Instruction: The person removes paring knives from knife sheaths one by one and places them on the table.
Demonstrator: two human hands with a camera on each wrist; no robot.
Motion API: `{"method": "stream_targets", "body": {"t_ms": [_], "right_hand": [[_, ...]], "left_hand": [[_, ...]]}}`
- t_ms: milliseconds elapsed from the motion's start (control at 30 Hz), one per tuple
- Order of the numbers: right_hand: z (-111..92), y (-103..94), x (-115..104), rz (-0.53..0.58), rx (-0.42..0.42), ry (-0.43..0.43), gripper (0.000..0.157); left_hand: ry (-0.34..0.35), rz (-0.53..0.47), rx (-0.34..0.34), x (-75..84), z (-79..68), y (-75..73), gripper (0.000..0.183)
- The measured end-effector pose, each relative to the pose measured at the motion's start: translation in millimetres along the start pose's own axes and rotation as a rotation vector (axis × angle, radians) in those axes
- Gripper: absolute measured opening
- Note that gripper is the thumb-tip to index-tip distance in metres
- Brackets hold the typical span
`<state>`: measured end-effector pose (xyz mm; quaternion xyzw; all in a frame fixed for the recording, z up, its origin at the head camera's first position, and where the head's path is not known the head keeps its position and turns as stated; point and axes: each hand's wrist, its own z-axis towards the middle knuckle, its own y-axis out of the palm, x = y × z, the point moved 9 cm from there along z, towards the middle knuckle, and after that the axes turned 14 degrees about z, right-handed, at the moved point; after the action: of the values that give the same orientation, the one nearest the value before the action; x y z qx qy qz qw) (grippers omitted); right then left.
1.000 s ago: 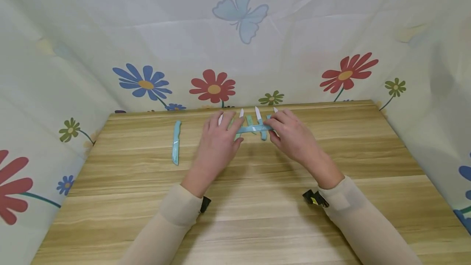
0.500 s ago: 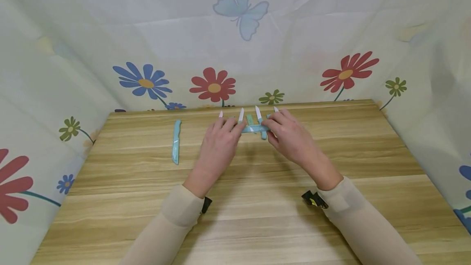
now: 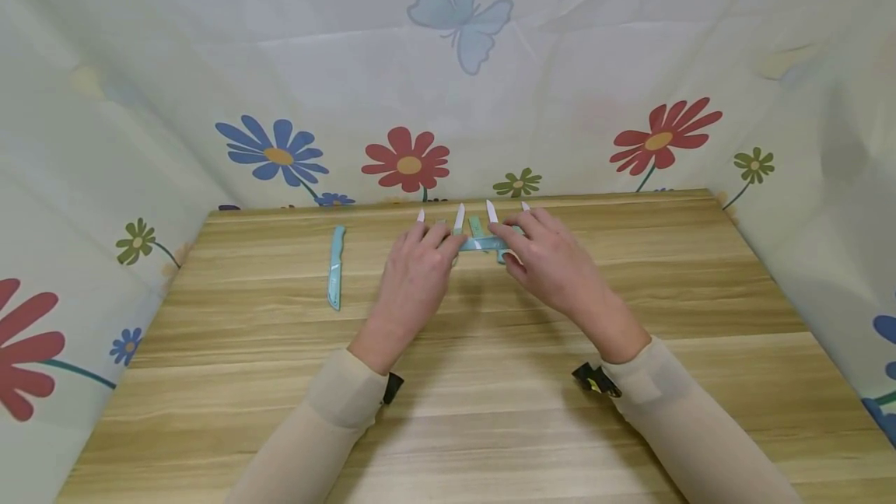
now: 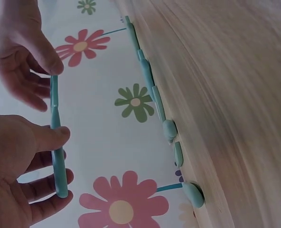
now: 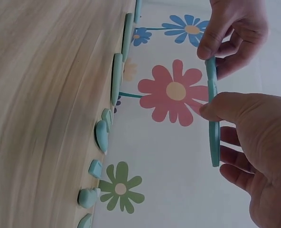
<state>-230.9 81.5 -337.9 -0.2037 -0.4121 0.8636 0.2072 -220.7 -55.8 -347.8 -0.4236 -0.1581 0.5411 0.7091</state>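
Both hands hold a light blue paring knife with its sheath (image 3: 481,244) crosswise above the table. My left hand (image 3: 416,267) pinches its left end between thumb and fingers. At the other end my right hand (image 3: 556,259) grips with thumb and fingertips. In the left wrist view the slim blue knife (image 4: 59,171) runs from one hand to the other, raised off the tabletop. Just behind the hands lie several knives with bare white blades, one blade (image 3: 459,216) near the left fingers and another blade (image 3: 491,211) by the right. A green sheath (image 3: 476,225) lies between them.
Left of the hands, a sheathed blue knife (image 3: 336,268) lies alone on the wooden table (image 3: 462,411). A flower-printed curtain (image 3: 315,61) stands right behind the table's back edge and along both sides.
My left fingers have drawn closer together and slid right along the knife. My right fingers have shifted slightly left, covering more of it. The knives on the table stay put.
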Motion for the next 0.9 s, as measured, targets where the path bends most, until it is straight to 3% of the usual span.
{"method": "stream_targets", "body": {"t_ms": [433,900], "right_hand": [[1.4,4.9,-7.8,-0.059,0.017,-0.045,0.045],[0.3,9.0,-8.8,-0.095,0.005,-0.058,0.035]], "left_hand": [[0.019,0.053,0.002,4.3,2.8,-6.7,0.021],[0.019,0.046,-0.007,6.3,0.6,-5.3,0.021]]}}
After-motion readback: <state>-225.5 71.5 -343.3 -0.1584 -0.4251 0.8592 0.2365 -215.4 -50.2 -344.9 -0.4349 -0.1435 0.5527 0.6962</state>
